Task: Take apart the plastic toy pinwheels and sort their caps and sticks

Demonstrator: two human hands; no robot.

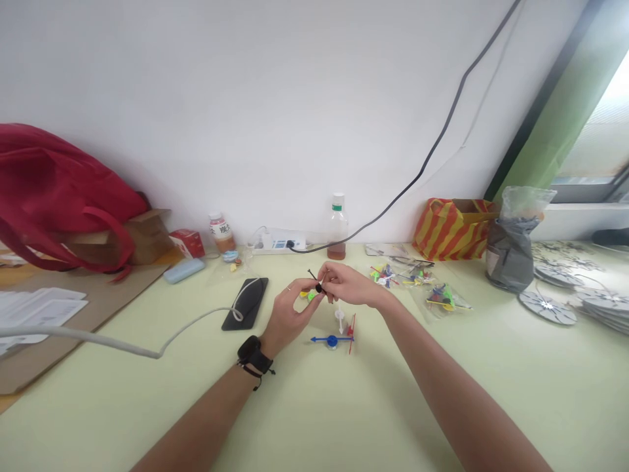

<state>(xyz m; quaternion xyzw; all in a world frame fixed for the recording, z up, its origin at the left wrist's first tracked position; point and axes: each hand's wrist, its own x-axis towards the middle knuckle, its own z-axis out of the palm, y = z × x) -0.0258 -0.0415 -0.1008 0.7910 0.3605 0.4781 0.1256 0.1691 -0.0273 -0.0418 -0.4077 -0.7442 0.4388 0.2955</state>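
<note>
1) Between the left hand (289, 308) and the right hand (351, 285), lifted over the pale green table (295, 419): sits the small black piece (318, 287), with a thin stem poking out up and to the left; too small and covered to make out fully;
2) by its look, probably light, stiff plastic; likely slightly slippery, and easy to bend or snap at the thin stem; best to take hold at the rounder middle, with a gentle squeeze;
3) at the left: closes thumb and fingertips into a narrow pinch, touching the black piece from its side;
4) at the right: pinches just as narrowly from the opposite side, fingertips nearly meeting those of the left; cannot tell how firmly;
5) just beyond, partly behind the left fingers: shows some yellow and green parts (310, 295);
6) nearer, below the hands: lies a blue arrow (332, 341), pointing left; near its right end, a red arrow (351, 331); just above, a white arrow (339, 317); cannot tell whether blue and red touch;
7) farther out: to the left, a black phone-like slab (246, 303); to the right, loose coloured parts (386, 275) and a clear bag of parts (445, 299); well apart at far right, flat round discs (547, 307).
</note>
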